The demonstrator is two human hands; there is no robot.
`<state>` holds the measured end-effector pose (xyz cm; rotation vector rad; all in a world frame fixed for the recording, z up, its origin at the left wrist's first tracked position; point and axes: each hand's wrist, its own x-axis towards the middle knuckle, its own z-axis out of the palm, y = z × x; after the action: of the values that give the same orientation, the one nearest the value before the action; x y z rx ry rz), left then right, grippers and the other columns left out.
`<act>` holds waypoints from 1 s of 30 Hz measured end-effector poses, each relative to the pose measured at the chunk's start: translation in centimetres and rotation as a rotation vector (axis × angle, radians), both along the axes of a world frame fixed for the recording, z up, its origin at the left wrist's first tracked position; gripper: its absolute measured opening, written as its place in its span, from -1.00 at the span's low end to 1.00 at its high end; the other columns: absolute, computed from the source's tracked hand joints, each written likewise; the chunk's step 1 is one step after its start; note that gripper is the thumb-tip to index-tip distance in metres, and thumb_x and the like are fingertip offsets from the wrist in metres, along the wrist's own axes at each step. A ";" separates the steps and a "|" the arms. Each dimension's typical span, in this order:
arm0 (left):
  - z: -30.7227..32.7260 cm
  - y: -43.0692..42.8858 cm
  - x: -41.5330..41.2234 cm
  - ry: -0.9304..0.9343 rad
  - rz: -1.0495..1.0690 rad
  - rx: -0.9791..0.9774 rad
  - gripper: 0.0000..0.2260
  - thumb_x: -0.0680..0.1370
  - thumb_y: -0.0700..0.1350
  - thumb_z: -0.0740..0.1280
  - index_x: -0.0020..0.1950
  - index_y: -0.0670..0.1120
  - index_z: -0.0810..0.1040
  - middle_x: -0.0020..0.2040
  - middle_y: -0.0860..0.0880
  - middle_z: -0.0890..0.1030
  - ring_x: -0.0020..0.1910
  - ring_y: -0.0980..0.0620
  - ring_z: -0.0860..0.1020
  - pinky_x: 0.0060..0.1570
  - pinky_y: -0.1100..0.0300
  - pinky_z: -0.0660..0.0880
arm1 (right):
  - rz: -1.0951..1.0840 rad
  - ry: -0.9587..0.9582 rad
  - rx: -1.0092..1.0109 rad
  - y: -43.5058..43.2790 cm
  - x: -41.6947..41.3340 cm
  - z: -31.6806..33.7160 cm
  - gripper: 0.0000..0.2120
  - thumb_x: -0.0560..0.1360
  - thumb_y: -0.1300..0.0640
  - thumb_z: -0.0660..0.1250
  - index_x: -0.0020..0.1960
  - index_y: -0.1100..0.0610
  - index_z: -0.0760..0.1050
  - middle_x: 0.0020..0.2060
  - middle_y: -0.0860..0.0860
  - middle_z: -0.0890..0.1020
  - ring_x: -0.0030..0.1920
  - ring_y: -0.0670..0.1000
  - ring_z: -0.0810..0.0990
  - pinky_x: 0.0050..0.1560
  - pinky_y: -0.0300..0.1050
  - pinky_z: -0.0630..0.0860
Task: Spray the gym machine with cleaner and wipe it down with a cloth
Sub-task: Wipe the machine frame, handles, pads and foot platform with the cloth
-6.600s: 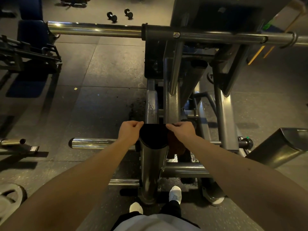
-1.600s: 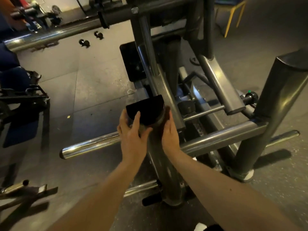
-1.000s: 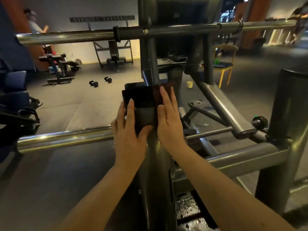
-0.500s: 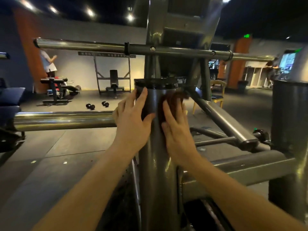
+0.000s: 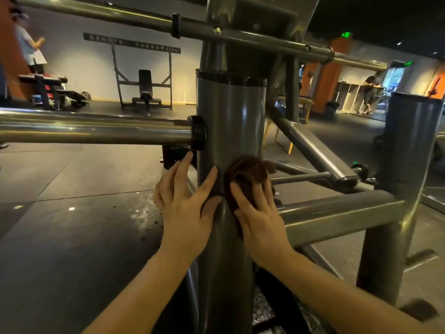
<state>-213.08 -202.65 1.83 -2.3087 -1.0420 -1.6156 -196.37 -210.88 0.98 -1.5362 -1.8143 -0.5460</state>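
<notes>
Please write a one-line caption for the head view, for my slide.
The right hand presses a brown cloth against the machine's grey post; the left hand lies flat beside it.

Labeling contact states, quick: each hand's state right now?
Left hand: open, fingers straight against the upright post.
Right hand: open, pressing the brown cloth on the post.

Upright post [image 5: 231, 121] standing at centre. Left grip [image 5: 185, 208] lying flat against its 9 o'clock side. Right grip [image 5: 260, 218] lying on its 3 o'clock side, pressing the cloth [image 5: 245, 174] to the post. Side bar [image 5: 96, 131] running out from the post toward 9 o'clock. Crossbar [image 5: 240, 37] passing across at 12. Lower beam [image 5: 337, 213] reaching toward 3 o'clock, joining the second post [image 5: 409, 145]. Bench [image 5: 145, 92] sitting well behind at 11 o'clock.
</notes>
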 end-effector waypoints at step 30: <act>-8.3 -4.1 -0.4 -0.134 -0.355 -0.503 -0.29 0.63 -0.12 0.39 0.64 0.25 0.10 0.61 0.01 0.08 0.51 0.13 0.09 0.48 0.18 0.13 | 0.052 0.397 0.103 3.9 -0.9 5.3 -0.43 0.74 0.02 0.05 0.69 -0.02 -0.06 0.67 0.14 -0.14 0.65 0.23 -0.04 0.55 0.40 0.16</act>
<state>-213.43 -206.76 -6.44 -2.8815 -1.2424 -1.8205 -197.27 -207.00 6.29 -1.4078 -1.4930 -0.2795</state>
